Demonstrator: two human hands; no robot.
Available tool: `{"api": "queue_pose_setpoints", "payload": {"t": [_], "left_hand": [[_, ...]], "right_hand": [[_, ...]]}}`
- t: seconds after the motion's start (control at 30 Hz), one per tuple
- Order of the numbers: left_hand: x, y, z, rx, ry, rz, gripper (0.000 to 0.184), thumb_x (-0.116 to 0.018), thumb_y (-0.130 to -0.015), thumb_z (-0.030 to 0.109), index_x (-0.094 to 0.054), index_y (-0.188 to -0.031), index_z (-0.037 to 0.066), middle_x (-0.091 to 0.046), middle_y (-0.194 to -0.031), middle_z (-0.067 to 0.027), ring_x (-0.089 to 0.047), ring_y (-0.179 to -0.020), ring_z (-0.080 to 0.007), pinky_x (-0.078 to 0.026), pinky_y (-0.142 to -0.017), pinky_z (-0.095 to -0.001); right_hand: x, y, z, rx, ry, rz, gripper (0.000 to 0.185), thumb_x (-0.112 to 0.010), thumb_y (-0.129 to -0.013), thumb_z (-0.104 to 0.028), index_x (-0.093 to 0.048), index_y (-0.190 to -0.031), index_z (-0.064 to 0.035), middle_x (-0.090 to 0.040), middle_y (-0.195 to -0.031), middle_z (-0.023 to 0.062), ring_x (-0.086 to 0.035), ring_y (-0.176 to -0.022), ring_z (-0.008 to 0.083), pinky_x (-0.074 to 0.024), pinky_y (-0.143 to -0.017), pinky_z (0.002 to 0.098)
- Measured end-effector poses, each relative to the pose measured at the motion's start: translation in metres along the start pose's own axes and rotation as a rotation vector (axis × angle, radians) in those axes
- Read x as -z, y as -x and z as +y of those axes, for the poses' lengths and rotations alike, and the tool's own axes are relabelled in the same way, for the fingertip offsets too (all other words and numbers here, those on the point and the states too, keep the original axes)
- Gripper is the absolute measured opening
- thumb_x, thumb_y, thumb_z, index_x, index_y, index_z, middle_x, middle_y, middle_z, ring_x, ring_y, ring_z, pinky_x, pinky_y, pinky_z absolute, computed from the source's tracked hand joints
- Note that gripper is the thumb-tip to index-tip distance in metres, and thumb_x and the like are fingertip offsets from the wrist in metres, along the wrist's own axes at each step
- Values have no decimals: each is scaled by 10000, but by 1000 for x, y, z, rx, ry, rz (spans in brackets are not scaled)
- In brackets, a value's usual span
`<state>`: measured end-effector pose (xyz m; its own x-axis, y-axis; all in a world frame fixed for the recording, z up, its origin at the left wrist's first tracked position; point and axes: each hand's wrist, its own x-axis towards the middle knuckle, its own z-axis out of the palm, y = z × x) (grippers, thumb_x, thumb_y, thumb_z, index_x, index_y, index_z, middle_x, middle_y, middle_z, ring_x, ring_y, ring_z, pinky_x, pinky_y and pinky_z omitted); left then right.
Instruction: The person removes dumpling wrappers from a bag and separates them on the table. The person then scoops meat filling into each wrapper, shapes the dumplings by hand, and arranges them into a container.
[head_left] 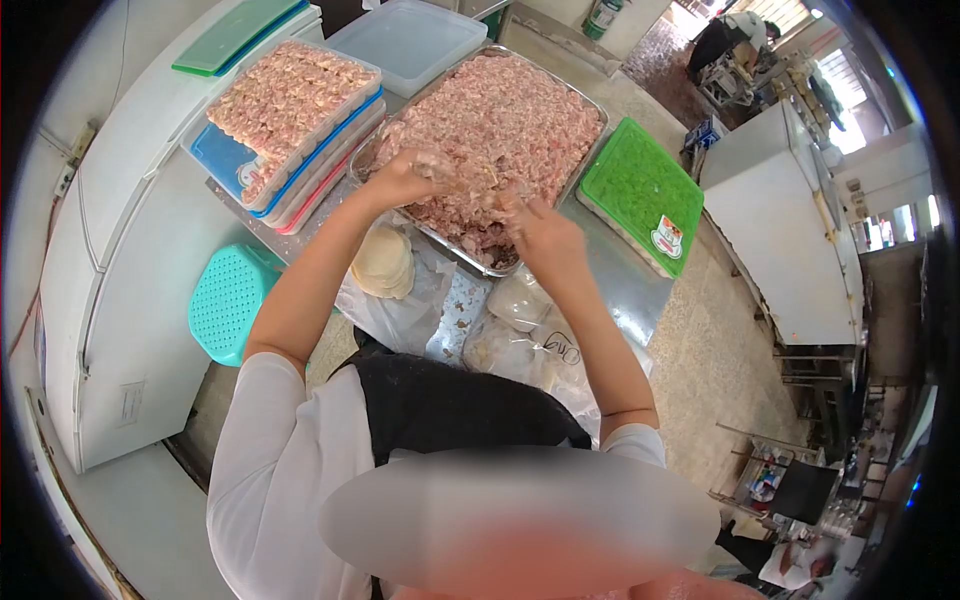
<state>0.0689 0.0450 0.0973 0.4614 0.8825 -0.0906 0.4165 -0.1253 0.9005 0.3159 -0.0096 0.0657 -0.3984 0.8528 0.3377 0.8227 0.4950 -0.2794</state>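
Stands at metal tabletop (pixel 628 298), stacked dough wrappers (pixel 383 260) on plastic (pixel 425 295) by near edge | holds curled left hand (pixel 408 180) and right hand (pixel 538 232) at ground meat (pixel 500 110) in metal tray (pixel 606 120), cannot tell grips, blurred | has green-lidded container (pixel 640 195) along right edge, stacked containers (pixel 330 160) left | overlooks speckled floor (pixel 720 330), white freezer (pixel 785 230), distant person (pixel 740 42)

So a plain white short-sleeved shirt (pixel 270 480) is worn, cut pretty roomy, with soft creases showing around the left sleeve (pixel 262 410). Both that one and the right sleeve (pixel 637 442) are ended around the elbows. A black apron (pixel 460 405) is worn over the front, kinda rumpled. The left hand (pixel 405 178) and right hand (pixel 545 235) are kept bare, same with the forearms. The fingers are a bit blurred, so finer detail can't be made out.
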Motion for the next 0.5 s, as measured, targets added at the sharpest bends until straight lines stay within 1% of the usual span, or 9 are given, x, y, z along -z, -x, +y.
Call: {"api": "queue_pose_setpoints", "payload": {"t": [0.03,0.07,0.13,0.23,0.27,0.33,0.37,0.43,0.5], "left_hand": [[0,5,14,199,-111,-28,591,-716,-772,217,-496,-1280,12,-651,-1033,-104,-581,-961,-173,-460,-841,-306],[-3,4,-2,203,-110,-36,591,-716,-772,217,-496,-1280,12,-651,-1033,-104,-581,-961,-173,-460,-841,-306],[-4,-2,-37,85,-56,91,616,-730,-762,214,-471,-1294,41,-605,-1183,-173,-588,-1015,-229,-458,-900,-334],[2,8,-40,-200,-280,262,799,-755,-740,254,-333,-1394,74,-573,-1209,-219,-576,-1055,-284,-443,-928,-369],[2,7,-35,-203,-277,256,799,-755,-740,254,-333,-1394,74,-573,-1209,-219,-576,-1055,-284,-443,-928,-369],[7,9,-18,-402,-256,317,673,-755,-734,243,-461,-1314,71,-595,-1172,-208,-579,-1072,-295,-438,-938,-374],[8,10,-7,-402,-255,316,673,-755,-734,243,-461,-1314,71,-595,-1172,-208,-579,-1072,-295,-438,-938,-374],[5,11,14,-280,-172,13,520,-750,-733,230,-576,-1194,62,-628,-1108,-187,-592,-1066,-275,-440,-938,-379],[1,7,14,-355,-266,-16,472,-755,-725,218,-601,-1136,43,-622,-1124,-173,-585,-1070,-258,-435,-937,-359]], "right_hand": [[-14,5,3,-9,-27,-13,386,-581,-830,-110,-577,-1214,-137,-610,-822,127,-607,-816,344,-492,-673,444],[-21,10,14,-16,-30,-17,386,-581,-830,-110,-577,-1214,-137,-610,-822,127,-607,-816,344,-492,-673,444],[-19,6,47,-168,214,-221,331,-580,-846,-126,-613,-1175,-120,-628,-849,134,-613,-809,339,-495,-670,428],[1,16,66,-237,117,-220,269,-578,-859,-125,-653,-1117,-109,-652,-891,146,-626,-798,305,-499,-687,384],[7,21,68,-244,120,-221,269,-578,-859,-125,-653,-1117,-109,-652,-891,146,-626,-798,305,-499,-687,384],[42,19,46,-297,-447,-106,220,-581,-874,-150,-677,-1067,-111,-656,-915,164,-628,-794,285,-490,-723,358],[44,18,38,-298,-448,-107,220,-581,-874,-150,-677,-1067,-111,-656,-915,164,-628,-794,285,-490,-723,358],[39,14,20,-11,-635,-56,233,-582,-889,-181,-659,-1094,-102,-652,-917,175,-620,-790,282,-479,-742,340],[21,13,22,-49,-545,-206,243,-580,-894,-196,-651,-1102,-91,-651,-942,176,-621,-813,301,-482,-751,351]]}}
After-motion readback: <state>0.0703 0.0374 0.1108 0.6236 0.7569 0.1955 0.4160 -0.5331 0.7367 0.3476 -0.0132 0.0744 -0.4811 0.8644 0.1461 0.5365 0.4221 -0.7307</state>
